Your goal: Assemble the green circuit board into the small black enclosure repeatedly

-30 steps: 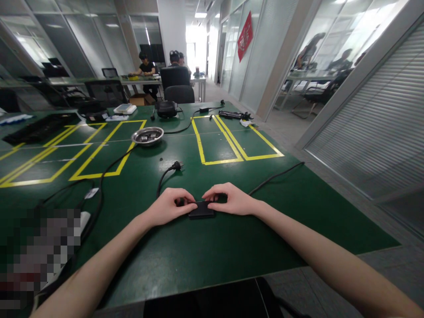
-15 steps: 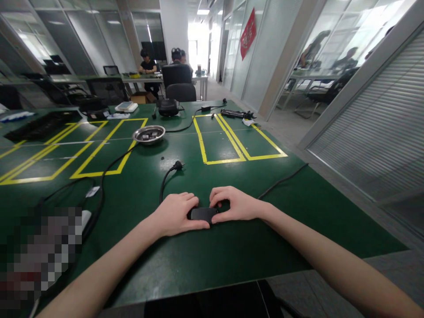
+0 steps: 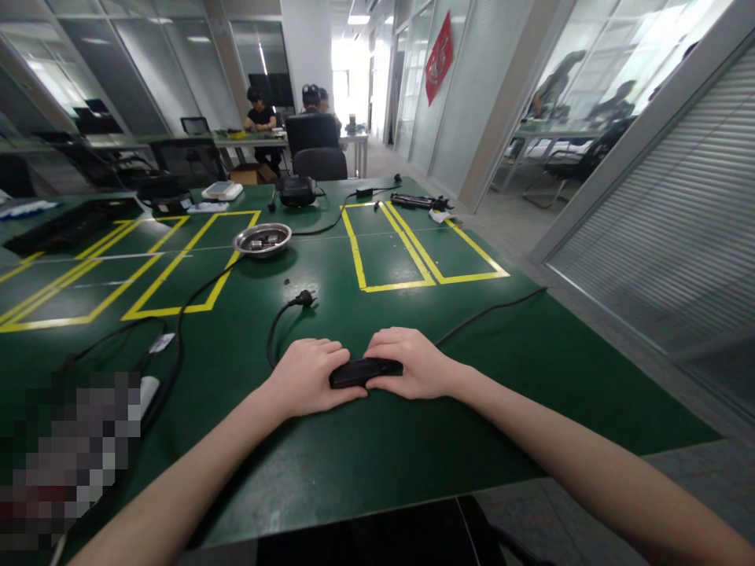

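A black power adapter [image 3: 356, 373] lies between my hands, just above the green tabletop or on it. My left hand [image 3: 310, 377] is closed round its left end, thumb along the near side. Round the right end, my right hand [image 3: 410, 363] has its fingers on top and its thumb below. A cable with a black plug [image 3: 305, 299] curves out from behind my left hand. Another thin black cable [image 3: 489, 316] runs from behind my right hand toward the table's right edge.
A metal bowl [image 3: 263, 240] with small metal parts stands beyond my hands. Yellow tape [image 3: 398, 288] marks rectangles on the green table [image 3: 330, 479]. A black device [image 3: 296, 191], a folded tripod [image 3: 420, 202] and a black tray [image 3: 71, 226] lie farther back. People sit at distant desks.
The right hand has closed round the adapter's right end. The adapter has turned and shifted slightly, with its side now showing. The plug has slid a little left.
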### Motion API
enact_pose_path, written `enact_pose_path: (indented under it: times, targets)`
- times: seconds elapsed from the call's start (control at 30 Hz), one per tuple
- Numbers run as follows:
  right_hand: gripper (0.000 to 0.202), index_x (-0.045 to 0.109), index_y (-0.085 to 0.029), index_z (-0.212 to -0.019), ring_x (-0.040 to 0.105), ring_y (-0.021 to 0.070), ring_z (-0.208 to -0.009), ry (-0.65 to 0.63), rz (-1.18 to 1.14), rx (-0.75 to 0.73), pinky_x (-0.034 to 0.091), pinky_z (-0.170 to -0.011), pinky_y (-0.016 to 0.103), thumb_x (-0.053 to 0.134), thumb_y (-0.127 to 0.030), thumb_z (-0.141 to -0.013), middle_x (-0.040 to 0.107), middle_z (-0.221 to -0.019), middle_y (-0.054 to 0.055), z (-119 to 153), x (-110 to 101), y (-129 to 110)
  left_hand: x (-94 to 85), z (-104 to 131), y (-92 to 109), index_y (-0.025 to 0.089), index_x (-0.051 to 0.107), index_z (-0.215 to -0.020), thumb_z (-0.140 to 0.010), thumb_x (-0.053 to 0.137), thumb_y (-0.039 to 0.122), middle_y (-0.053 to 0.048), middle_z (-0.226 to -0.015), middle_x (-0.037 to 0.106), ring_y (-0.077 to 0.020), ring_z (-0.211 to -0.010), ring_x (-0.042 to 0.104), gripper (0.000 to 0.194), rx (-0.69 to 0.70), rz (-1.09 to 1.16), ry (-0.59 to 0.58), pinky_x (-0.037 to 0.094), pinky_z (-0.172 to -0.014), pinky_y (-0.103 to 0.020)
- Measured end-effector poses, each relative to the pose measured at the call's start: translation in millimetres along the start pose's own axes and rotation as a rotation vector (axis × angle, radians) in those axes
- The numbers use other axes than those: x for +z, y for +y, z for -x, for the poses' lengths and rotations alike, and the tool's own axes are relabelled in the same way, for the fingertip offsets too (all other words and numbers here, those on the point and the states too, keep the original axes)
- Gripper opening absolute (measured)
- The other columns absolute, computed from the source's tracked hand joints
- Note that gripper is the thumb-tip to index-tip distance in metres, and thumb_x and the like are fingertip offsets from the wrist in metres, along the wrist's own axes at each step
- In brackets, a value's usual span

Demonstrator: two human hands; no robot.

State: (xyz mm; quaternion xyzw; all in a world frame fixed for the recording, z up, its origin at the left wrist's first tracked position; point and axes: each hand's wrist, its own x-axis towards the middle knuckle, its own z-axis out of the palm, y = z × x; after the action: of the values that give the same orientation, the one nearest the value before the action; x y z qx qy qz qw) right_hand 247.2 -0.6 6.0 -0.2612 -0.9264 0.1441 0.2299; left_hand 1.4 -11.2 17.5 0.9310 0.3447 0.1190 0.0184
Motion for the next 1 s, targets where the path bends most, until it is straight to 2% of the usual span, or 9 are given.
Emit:
enact_pose_path:
  times: [0.2, 0.43, 0.53, 0.6, 0.7, 0.8, 0.9, 1.0]
  targets:
    - [0.024, 0.072, -0.018, -0.111, 0.07, 0.0233, -0.095, 0.113, 0.019, -0.042, 0.055, -0.083, 0.034, 0.067, -0.037, -0.098, 0.075, -0.105, 0.011, 0, -2, 3, 1.2, 2, -4, 0.019, 0.063, -0.076, -0.098, 0.06, 0.06, -0.003, -0.069, 0.067, -0.0197, -0.065, 0.065, 0.046, -0.016, -0.057, 0.038, 0.042, -0.061, -0.031]
    - [0.024, 0.07, -0.017, -0.113, 0.072, 0.0228, -0.089, 0.21, 0.07, -0.091, 0.059, -0.08, 0.035, 0.064, -0.037, -0.1, 0.077, -0.099, 0.01, -2, 5, 10, 2.5, 1, -4, 0.018, 0.07, -0.099, -0.1, 0.062, 0.045, -0.007, -0.092, 0.076, -0.0225, -0.082, 0.068, 0.028, 0.02, -0.008, 0.206, 0.049, -0.073, -0.034]
    - [0.031, 0.069, -0.018, -0.12, 0.073, 0.0239, -0.095, 0.259, 0.106, -0.108, 0.06, -0.083, 0.037, 0.065, -0.04, -0.1, 0.078, -0.106, 0.012, -3, 6, 12, 3.7, 1, -4, 0.018, 0.071, -0.101, -0.1, 0.061, 0.041, -0.008, -0.093, 0.077, -0.0231, -0.082, 0.068, 0.025, 0.023, -0.026, 0.261, 0.049, -0.074, -0.036]
    - [0.032, 0.068, -0.018, -0.125, 0.074, 0.0241, -0.098, 0.272, 0.116, -0.121, 0.061, -0.085, 0.038, 0.065, -0.039, -0.1, 0.078, -0.11, 0.012, -3, 6, 12, 4.7, 0, -4, 0.017, 0.071, -0.103, -0.1, 0.062, 0.041, -0.008, -0.096, 0.077, -0.0237, -0.083, 0.067, 0.025, 0.02, -0.036, 0.288, 0.048, -0.075, -0.037]
    - [0.027, 0.068, -0.016, -0.123, 0.074, 0.0239, -0.092, 0.29, 0.118, -0.137, 0.061, -0.082, 0.038, 0.062, -0.033, -0.102, 0.079, -0.107, 0.012, -3, 4, 13, 5.1, -1, -6, 0.017, 0.07, -0.107, -0.098, 0.066, 0.044, -0.009, -0.099, 0.078, -0.0248, -0.087, 0.068, 0.029, 0.007, -0.015, 0.316, 0.049, -0.075, -0.038]
    - [0.028, 0.069, -0.016, -0.122, 0.073, 0.0236, -0.089, 0.308, 0.107, -0.128, 0.06, -0.08, 0.038, 0.063, -0.033, -0.102, 0.079, -0.105, 0.012, -4, 2, 13, 4.9, -1, -7, 0.017, 0.07, -0.101, -0.098, 0.066, 0.044, -0.007, -0.091, 0.076, -0.0241, -0.083, 0.067, 0.028, -0.023, 0.011, 0.324, 0.049, -0.074, -0.037]
    - [0.033, 0.068, -0.017, -0.127, 0.073, 0.0231, -0.093, 0.281, 0.076, -0.119, 0.06, -0.083, 0.038, 0.064, -0.037, -0.101, 0.079, -0.108, 0.012, -4, 2, 13, 5.9, 0, -7, 0.017, 0.07, -0.095, -0.097, 0.066, 0.042, -0.006, -0.083, 0.074, -0.0236, -0.078, 0.066, 0.025, -0.043, 0.026, 0.281, 0.049, -0.072, -0.037]
    - [0.03, 0.07, -0.018, -0.125, 0.074, 0.022, -0.092, 0.242, 0.062, -0.128, 0.06, -0.082, 0.036, 0.063, -0.036, -0.102, 0.079, -0.105, 0.011, -4, 3, 14, 7.4, 0, -6, 0.018, 0.071, -0.098, -0.094, 0.069, 0.044, -0.006, -0.087, 0.075, -0.024, -0.08, 0.066, 0.026, -0.057, 0.069, 0.229, 0.051, -0.073, -0.036]
